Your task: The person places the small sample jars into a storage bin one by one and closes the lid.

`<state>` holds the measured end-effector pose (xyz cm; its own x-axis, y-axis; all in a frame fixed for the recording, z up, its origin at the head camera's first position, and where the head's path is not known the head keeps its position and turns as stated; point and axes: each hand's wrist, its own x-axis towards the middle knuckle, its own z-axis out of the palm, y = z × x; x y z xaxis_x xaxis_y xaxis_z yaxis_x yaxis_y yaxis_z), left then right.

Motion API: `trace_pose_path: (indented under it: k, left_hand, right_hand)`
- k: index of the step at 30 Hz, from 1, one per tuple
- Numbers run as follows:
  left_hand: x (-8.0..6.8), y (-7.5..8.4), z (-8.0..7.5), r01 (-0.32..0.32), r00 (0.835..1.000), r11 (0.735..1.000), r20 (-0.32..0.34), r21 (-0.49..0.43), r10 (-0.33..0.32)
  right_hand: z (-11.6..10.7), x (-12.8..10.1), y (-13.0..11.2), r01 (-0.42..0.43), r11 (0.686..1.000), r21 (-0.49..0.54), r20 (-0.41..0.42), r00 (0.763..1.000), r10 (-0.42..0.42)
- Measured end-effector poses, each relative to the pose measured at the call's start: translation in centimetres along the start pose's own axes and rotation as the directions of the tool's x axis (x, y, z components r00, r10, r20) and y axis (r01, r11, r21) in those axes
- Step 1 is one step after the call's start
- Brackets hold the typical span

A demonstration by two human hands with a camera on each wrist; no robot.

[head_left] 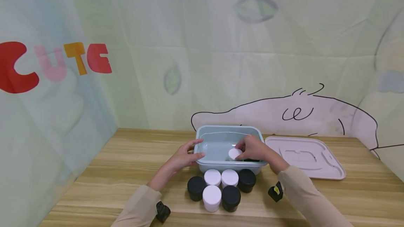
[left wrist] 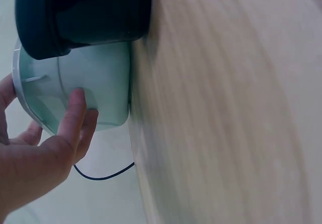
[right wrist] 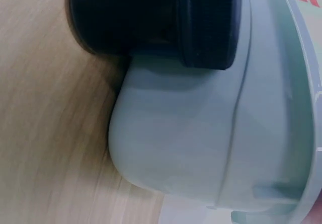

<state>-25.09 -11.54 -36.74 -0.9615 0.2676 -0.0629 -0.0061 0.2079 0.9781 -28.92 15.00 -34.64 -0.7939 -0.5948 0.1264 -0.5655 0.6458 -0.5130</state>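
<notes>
A light blue plastic bin (head_left: 217, 165) stands on the table, its outer wall (left wrist: 95, 83) also showing in the left wrist view. My left hand (head_left: 184, 155) grips the bin's left rim, with fingers against the outside wall. Inside the bin, my right hand (head_left: 254, 149) pinches a white-lidded jar (head_left: 234, 153) at its lid. Beside that jar, partly hidden under the right hand, is a black lid (head_left: 251, 160). In front of the bin stand white-lidded jars (head_left: 211, 197) and black jars (head_left: 231, 197) in a close group. The right wrist view misses the pinching fingers.
A pale pink lid (head_left: 303, 158) lies flat to the right of the bin. Behind the wooden table (head_left: 126, 171) hangs a printed curtain (head_left: 151, 62). One black jar (right wrist: 156, 22) stands close against the bin's front wall.
</notes>
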Motion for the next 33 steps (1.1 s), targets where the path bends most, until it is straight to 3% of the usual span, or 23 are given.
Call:
trace_pose_path:
  k: [11, 15, 24, 33]
  left_hand:
    - [-0.1, 0.0, 0.0, 0.004, 1.0, 1.0, 0.009, -0.001, -0.004]
    - [-0.1, 0.0, 0.1, 0.005, 1.0, 1.0, 0.009, 0.001, -0.005]
    - [-0.1, 0.2, 0.2, 0.01, 1.0, 1.0, -0.003, 0.014, -0.01]
    - [-0.1, 0.1, 0.1, 0.018, 1.0, 0.999, -0.008, 0.029, -0.018]
  right_hand:
    - [-0.4, -0.3, -0.2, -0.058, 0.998, -0.018, 0.046, 0.997, 0.059]
    - [-1.1, -1.0, -0.5, -0.087, 0.996, 0.024, -0.001, 0.996, 0.087]
    - [-2.3, -4.3, -1.7, -0.025, 0.987, 0.157, -0.175, 0.983, 0.052]
    - [-2.1, -8.3, -3.3, 0.019, 0.952, 0.305, -0.214, 0.976, 0.049]
